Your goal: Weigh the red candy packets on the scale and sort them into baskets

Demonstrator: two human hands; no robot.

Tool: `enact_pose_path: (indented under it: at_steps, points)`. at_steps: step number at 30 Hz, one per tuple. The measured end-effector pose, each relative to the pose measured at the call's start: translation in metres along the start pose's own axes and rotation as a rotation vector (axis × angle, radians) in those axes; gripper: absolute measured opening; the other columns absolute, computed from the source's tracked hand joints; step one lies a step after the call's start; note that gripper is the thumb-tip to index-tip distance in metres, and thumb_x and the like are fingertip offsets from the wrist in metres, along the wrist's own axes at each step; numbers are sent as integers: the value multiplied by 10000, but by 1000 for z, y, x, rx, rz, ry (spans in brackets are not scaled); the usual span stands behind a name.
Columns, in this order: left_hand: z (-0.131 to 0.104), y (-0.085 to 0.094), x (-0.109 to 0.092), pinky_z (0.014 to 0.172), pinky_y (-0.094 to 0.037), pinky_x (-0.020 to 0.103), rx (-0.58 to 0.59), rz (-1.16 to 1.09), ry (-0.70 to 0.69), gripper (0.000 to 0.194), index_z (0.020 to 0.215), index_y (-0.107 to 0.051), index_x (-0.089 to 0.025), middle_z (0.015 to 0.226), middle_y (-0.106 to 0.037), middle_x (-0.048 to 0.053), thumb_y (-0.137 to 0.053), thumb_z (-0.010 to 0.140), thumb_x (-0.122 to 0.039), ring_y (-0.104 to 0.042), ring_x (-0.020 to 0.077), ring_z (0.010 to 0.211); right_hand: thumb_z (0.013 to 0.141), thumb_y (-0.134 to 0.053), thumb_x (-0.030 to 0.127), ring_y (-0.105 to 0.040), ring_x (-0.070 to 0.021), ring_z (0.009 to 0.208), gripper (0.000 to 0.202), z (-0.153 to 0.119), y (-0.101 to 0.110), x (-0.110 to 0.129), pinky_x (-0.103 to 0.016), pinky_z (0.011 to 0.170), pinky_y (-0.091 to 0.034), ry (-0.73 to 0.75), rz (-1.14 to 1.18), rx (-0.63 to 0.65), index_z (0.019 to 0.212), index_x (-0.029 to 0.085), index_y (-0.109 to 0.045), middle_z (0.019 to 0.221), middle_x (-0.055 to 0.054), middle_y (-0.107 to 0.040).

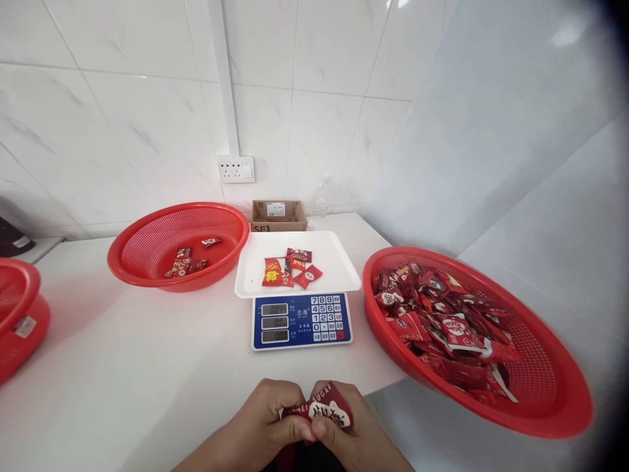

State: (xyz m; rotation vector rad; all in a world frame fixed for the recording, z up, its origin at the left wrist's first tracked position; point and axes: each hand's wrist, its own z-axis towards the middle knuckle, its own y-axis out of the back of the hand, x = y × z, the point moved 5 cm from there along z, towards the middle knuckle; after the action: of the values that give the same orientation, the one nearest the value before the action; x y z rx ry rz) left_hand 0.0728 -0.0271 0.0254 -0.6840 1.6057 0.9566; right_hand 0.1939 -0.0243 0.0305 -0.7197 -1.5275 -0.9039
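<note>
The left hand [272,419] and right hand [358,419] both pinch one candy packet [330,403]. A scale [303,321] sits at twelve o'clock, a basket [555,383] at two.

Head-worn view, forward and down across the table [147,367]

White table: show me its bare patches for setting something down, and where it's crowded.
Bare: the wide stretch of table between the left-edge basket and the scale; a slimmer strip between scale and right-hand basket. Crowded: that right-hand basket, heaped; the weighing tray's middle, under candy packets.
</note>
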Motion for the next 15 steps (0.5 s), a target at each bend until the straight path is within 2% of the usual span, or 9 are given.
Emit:
enact_pose_path:
  at_steps: [3,8,11,15]
  points:
    - [1,-2,-1,526,-305,188,5,-34,-11,525,558,-520,-134,547,-457,-29,-515,744,-625,-384,77,547,758,-488,657,-359,-86,545,489,-1,-1,1,-212,506,-318,-16,13,2,658,179,-464,587,44,-402]
    - [0,-2,0,537,-327,185,-1,-54,-1,541,607,-600,-126,557,-503,-16,-497,743,-640,-411,79,547,849,-435,536,-474,-109,580,419,-3,3,3,-224,569,-383,7,-160,-77,649,176,-514,613,6,-520]
    - [-1,-4,1,535,-326,186,19,-39,-6,570,620,-603,-125,564,-497,-14,-471,737,-667,-409,80,549,860,-423,519,-518,-118,602,423,-4,5,4,-230,609,-405,65,-279,-140,632,181,-538,627,-6,-559]
    - [0,-6,1,527,-315,188,33,-33,-9,591,617,-564,-127,575,-467,-18,-438,737,-691,-393,79,553,884,-380,501,-530,-115,579,454,-4,5,7,-226,603,-412,160,-370,-153,592,189,-534,590,-4,-569]
